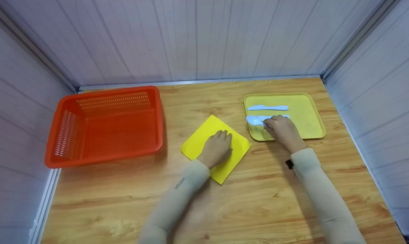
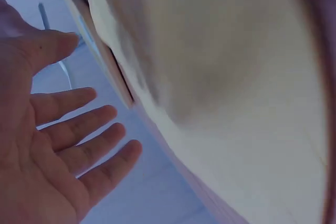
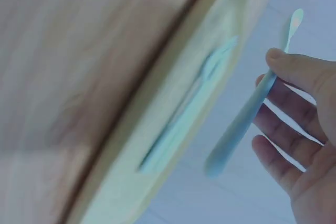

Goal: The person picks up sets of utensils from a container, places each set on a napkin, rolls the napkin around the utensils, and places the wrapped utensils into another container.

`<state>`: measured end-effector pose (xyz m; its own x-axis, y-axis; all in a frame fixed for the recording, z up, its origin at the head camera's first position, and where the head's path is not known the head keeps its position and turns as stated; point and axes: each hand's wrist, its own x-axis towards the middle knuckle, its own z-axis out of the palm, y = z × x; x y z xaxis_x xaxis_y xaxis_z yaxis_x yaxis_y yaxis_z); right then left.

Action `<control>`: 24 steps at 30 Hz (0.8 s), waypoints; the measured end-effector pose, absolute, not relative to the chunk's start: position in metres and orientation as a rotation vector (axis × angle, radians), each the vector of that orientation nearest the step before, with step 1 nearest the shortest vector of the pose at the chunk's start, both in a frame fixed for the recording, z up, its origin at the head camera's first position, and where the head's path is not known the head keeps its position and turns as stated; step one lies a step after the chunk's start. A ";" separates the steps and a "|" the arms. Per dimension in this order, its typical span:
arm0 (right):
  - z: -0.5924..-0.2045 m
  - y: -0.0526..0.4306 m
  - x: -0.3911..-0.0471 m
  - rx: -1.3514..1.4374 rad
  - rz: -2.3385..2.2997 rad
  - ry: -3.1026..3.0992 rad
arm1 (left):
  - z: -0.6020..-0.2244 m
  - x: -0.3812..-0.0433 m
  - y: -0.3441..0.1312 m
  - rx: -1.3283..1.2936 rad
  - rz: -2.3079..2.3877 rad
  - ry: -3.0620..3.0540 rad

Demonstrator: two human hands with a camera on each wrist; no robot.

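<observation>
My left hand [image 1: 216,149] lies over a bright yellow folded napkin [image 1: 197,144], which is turned cornerwise on the table. In the left wrist view the fingers [image 2: 92,148] are extended and apart, with nothing held. My right hand [image 1: 284,131] pinches a pale blue spoon [image 3: 239,129] between thumb and fingers, over the left part of a yellow tray [image 1: 307,117]. The spoon's bowl points left in the head view. A white knife [image 1: 268,107] lies along the tray's far side. Just behind the spoon is another utensil, partly covered; the right wrist view shows a fork [image 3: 194,90] in the tray.
An orange-red plastic basket [image 1: 158,125] with slotted sides stands at the left of the wood-grain table [image 1: 245,200]. Pale panel walls [image 1: 204,40] enclose the table at the back and on both sides.
</observation>
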<state>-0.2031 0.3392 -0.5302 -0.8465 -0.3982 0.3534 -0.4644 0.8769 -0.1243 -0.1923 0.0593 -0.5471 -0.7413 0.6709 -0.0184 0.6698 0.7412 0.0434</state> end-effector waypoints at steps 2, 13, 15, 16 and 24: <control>-0.527 0.330 -0.204 0.621 0.330 -2.753 | -0.545 -0.191 0.046 1.046 0.059 2.932; -0.522 0.260 -0.221 0.418 0.687 -2.931 | -0.548 -0.178 -0.012 0.597 0.247 2.902; -0.523 0.247 -0.224 0.371 0.732 -2.941 | -0.549 -0.176 -0.017 0.565 0.280 2.893; -0.523 0.240 -0.225 0.348 0.754 -2.941 | -0.550 -0.176 -0.019 0.554 0.292 2.891; -0.532 0.197 -0.239 0.152 0.900 -2.957 | -0.553 -0.175 -0.030 0.514 0.319 2.835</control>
<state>-0.2389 0.1971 -0.5323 -0.9941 -0.0800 0.0729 -0.1071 0.8261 -0.5533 -0.1746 -0.0299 -0.5532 -0.9085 0.3685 -0.1970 0.3156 0.9141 0.2546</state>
